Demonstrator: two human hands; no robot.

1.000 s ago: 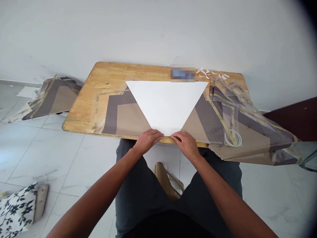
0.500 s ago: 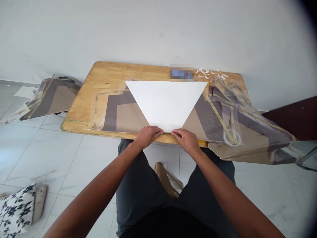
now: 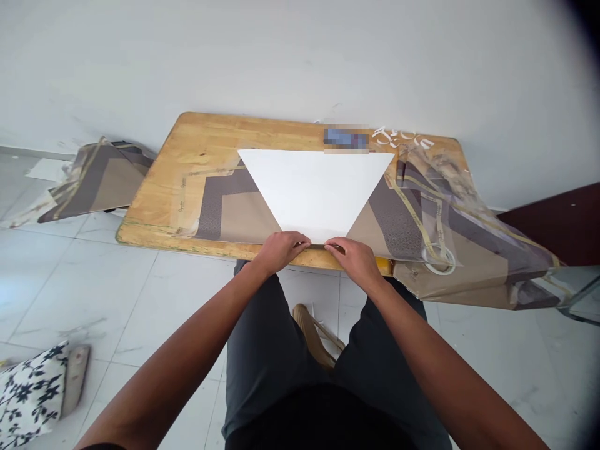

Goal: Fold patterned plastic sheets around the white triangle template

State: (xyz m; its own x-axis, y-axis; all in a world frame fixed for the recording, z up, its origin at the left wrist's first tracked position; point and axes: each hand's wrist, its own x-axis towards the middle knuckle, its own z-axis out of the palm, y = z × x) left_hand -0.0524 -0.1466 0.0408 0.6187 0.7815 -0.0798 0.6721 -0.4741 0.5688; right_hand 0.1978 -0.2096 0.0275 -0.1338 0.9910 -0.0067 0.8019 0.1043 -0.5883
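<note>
A white wall (image 3: 300,56) is rising behind the butcher-block table (image 3: 187,140), pale veined floor tiles (image 3: 94,287) are catching soft light, dark wooden furniture (image 3: 553,225) is standing at right, and floral-patterned fabric (image 3: 28,400) is lying at lower left.

Plain rm w/ tile floor (image 3: 94,294), wood table (image 3: 187,150).

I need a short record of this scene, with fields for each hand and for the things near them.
Left hand: on the near edge of the patterned wrapping paper, left of the triangle's tip
Right hand: on that edge, right of the tip
White paper triangle: on the wrapping paper, tip toward the person
Support: wooden table
Nearby: tape roll, on the wrapping paper
</note>
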